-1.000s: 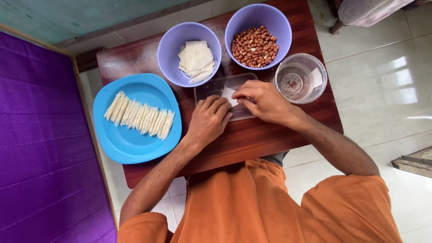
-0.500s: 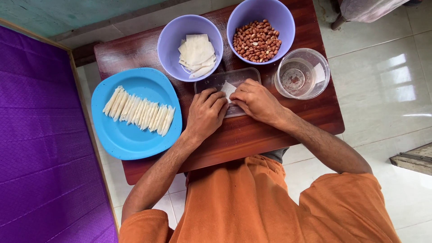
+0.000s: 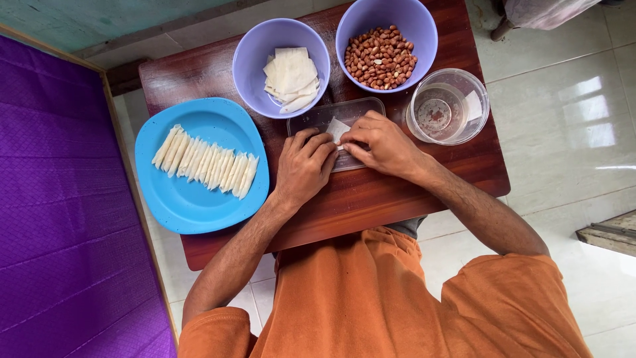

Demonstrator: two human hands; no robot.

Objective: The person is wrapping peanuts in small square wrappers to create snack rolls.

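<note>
Left hand (image 3: 305, 166): fingers curled, pressing the white wrapper (image 3: 338, 128).
Right hand (image 3: 383, 144): pinching that wrapper, frame centre.
Under them: clear tray (image 3: 311, 121).

A small dark red-brown wooden table (image 3: 199, 73) stands on a floor of pale glossy tiles (image 3: 570, 99), which catch bright patches of light on the right. Along the left runs a purple quilted mat (image 3: 59, 219) edged by a thin wooden strip. At the top lies a worn teal surface (image 3: 99, 20). A grey stone step (image 3: 613, 235) shows at the right edge.
</note>
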